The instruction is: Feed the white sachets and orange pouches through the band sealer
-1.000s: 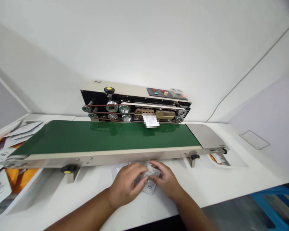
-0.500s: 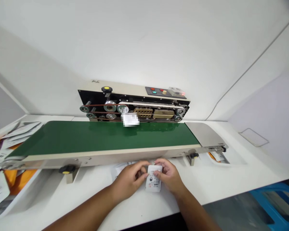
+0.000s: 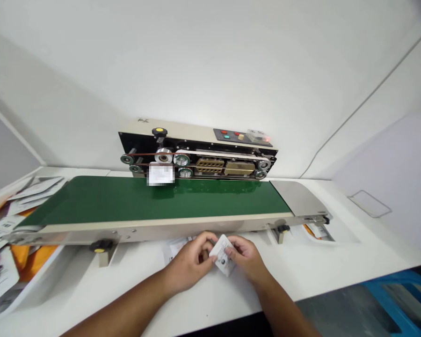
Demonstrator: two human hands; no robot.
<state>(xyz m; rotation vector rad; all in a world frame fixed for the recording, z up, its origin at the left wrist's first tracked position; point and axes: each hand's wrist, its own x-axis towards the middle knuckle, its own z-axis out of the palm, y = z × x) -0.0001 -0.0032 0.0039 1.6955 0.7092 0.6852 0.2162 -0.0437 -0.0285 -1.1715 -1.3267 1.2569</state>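
White packet (image 3: 222, 267), flat, round-cornered, printed with dark lettering and a round dark mark! Up over the white table (image 3: 203, 304), just this side of the green belt (image 3: 119, 206). Pinched on its right side by the right hand (image 3: 244, 256), with the thumb on the printed face. Touched at its left corner by the thumb of the left hand (image 3: 185, 266), half curled; hard to say whether gripping. Nearly upright half a second ago, now swung to a slant! Farther back, at the machine's rollers (image 3: 181, 159), a pixelated white item (image 3: 160, 174), now further left than before.
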